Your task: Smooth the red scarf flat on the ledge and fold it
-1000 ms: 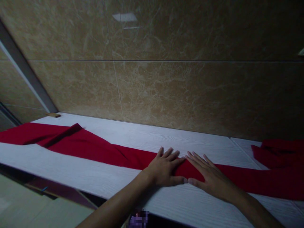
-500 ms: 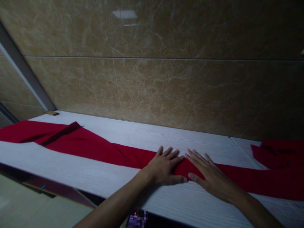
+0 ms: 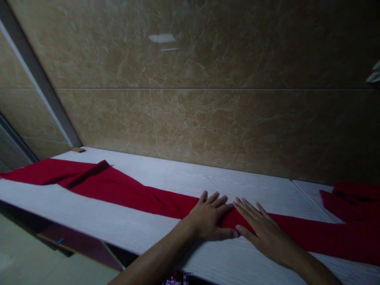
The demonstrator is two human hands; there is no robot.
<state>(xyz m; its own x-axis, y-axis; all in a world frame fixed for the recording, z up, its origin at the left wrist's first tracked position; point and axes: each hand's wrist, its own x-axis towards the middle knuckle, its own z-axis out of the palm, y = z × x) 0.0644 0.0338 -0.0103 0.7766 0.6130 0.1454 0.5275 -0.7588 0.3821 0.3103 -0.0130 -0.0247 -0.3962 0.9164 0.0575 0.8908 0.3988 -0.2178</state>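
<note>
A long strip of red cloth (image 3: 127, 190) stretches along the white wood-grain tabletop (image 3: 133, 233). My left hand (image 3: 209, 217) lies flat on the cloth near the middle, fingers spread. Close beside it, my right hand (image 3: 263, 229) rests on the same strip with its fingers stretched out. The two thumbs nearly meet at the cloth's near edge. Left of my hands the fabric has wrinkles and a raised fold. On the right it continues toward a crumpled heap of red cloth (image 3: 353, 200).
Behind the tabletop rises a brown marble-tiled wall (image 3: 208, 122). A grey metal post (image 3: 44, 79) stands at the left, with a small wooden piece (image 3: 77, 150) by its foot. Under the front edge are a shelf panel (image 3: 83, 241) and a partly blurred-out screen (image 3: 172, 280).
The whole view has shifted, so everything sits a little lower and further right. Both hands keep practically the same place on the cloth.
</note>
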